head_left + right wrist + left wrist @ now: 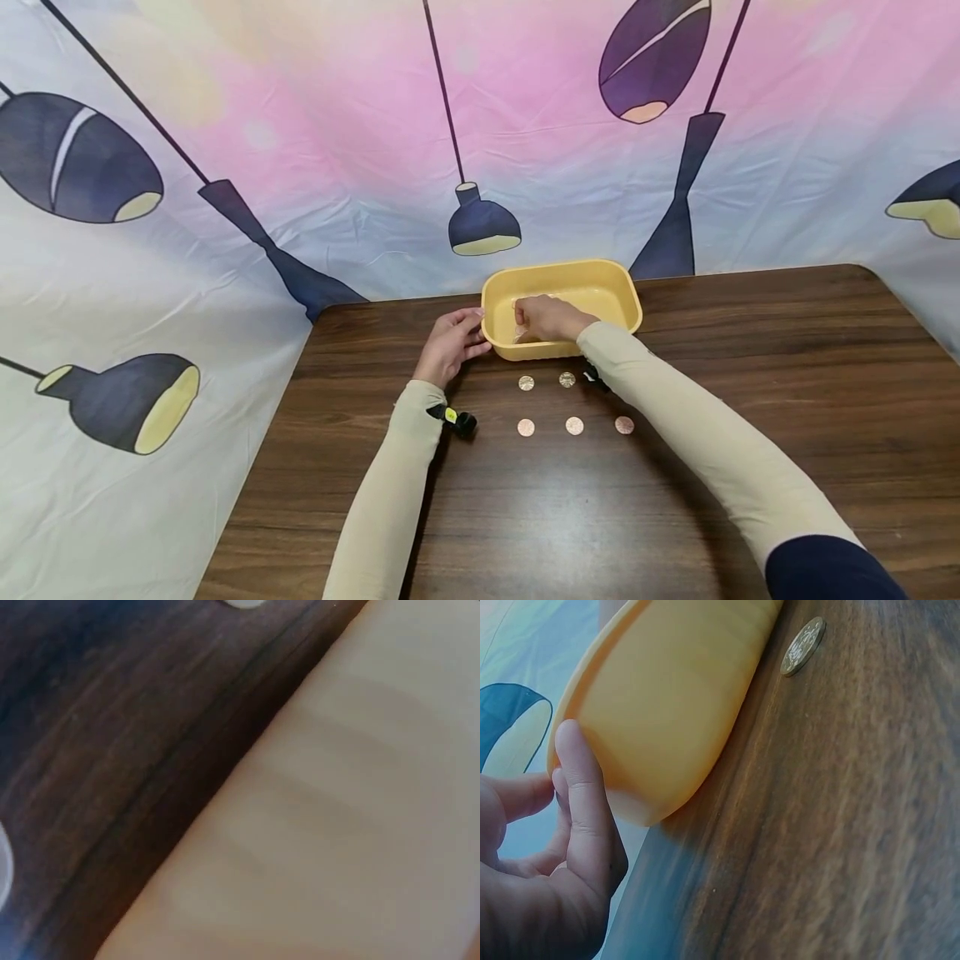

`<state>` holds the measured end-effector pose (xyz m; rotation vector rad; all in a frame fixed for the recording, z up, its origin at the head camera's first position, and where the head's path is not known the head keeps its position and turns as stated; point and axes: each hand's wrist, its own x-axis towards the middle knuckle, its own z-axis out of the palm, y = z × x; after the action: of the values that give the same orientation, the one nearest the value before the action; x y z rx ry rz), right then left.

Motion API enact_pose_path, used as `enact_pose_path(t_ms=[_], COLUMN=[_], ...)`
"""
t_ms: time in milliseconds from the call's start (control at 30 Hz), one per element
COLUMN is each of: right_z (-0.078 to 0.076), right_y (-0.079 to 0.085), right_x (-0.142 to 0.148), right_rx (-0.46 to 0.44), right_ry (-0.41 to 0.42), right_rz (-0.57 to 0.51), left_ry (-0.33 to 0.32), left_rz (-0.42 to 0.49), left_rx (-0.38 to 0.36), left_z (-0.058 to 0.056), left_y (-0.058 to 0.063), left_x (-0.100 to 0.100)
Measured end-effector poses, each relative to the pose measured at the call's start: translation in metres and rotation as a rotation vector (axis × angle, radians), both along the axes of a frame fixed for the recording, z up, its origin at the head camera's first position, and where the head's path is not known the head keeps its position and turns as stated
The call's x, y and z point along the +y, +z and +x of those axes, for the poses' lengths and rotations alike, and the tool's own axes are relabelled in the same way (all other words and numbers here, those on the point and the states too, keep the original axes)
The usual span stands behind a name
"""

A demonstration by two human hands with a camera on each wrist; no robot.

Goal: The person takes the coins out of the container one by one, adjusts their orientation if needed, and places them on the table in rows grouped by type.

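A yellow plastic basin (pixel 600 271) stands at the table's back edge. My left hand (pixel 448 343) holds its left end, thumb and fingers at the rim in the left wrist view. My right hand (pixel 551 318) reaches inside, fingers bent down toward the bottom. Something small and shiny (pixel 519 333) lies by those fingertips; whether they grip it is hidden. In front of the basin, two yellowish coins (pixel 527 383) lie in a back row. Three copper-coloured coins (pixel 574 426) form a row nearer me. The right wrist view shows mostly the basin's blurred outer wall (pixel 315 802).
All this is on a dark brown wooden table (pixel 360 383). Behind it hangs a cloth (pixel 360 167) printed with lamps, close to the basin's far side. A black wrist strap with a small camera (pixel 463 424) sits on the left wrist, low over the table.
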<state>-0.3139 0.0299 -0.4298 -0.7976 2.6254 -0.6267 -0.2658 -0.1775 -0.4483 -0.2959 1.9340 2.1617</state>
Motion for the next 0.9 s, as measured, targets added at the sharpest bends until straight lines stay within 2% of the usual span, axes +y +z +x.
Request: enact_pose_path(t_ms=[133,233,500,633,800,900], right_z=[0.0,0.001,-0.003,-0.003,0.0,0.003], right_y=[0.003,0.005,0.011,0.014,0.017,0.016], right_x=[0.006,0.011,0.031,0.038,0.043,0.048], right_rx=[-0.051,-0.071,-0.025,0.015,-0.011,-0.018], right_ry=[-0.01,-0.03,-0.058,-0.034,0.011,0.014], right_rz=[-0.059,-0.064,-0.006,0.033,0.081,0.054], left_ry=[-0.004,-0.004,-0.014,-0.01,-0.007,-0.006], left_rz=[-0.003,-0.008,-0.005,-0.004,-0.012,-0.018], left_rx=[0.001,-0.002,0.006,0.008,0.002,-0.006], left_z=[0.001,0.001,-0.001,-0.002,-0.002,-0.001], left_y=[0.001,0.001,0.003,0.003,0.001,0.001], left_x=[0.001,0.0,0.002,0.001,0.0,0.0])
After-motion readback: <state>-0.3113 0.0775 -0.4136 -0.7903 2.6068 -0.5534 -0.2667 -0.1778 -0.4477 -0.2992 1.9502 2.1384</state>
